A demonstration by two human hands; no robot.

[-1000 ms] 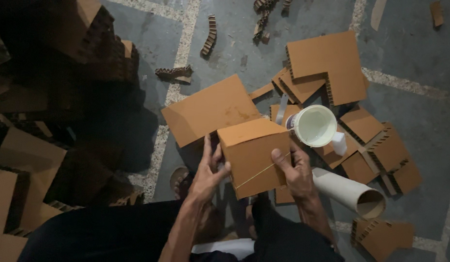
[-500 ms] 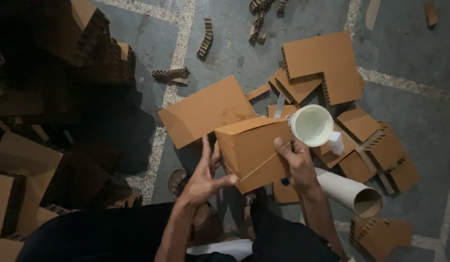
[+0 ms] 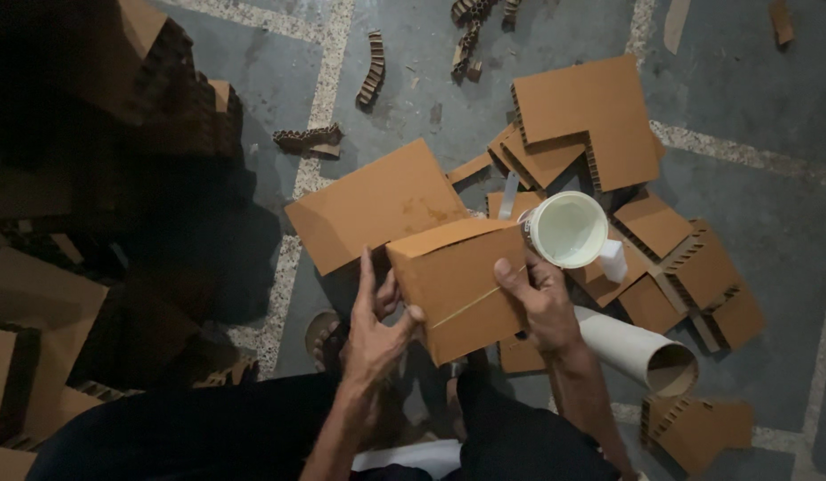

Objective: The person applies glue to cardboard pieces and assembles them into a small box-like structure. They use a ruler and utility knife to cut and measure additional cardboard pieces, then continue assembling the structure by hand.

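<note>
I hold a brown cardboard piece [image 3: 462,285], folded along its top edge, over my lap. My left hand [image 3: 375,325] grips its left edge, thumb on the front face. My right hand [image 3: 539,298] clasps its right edge, fingers curled over the face. A thin pale line runs diagonally across the piece. A white cup of pale liquid [image 3: 569,230] with a handle stands on the floor just past my right hand.
A large flat cardboard sheet [image 3: 373,205] lies behind the held piece. Several honeycomb cardboard offcuts [image 3: 591,120] lie scattered at right. A cardboard tube [image 3: 640,352] rests by my right forearm. Dark stacked cardboard [image 3: 83,294] fills the left. The floor is grey concrete.
The held piece has tilted and shifted slightly right. My right hand slid from its lower middle to its right edge. My left thumb now presses the front face.
</note>
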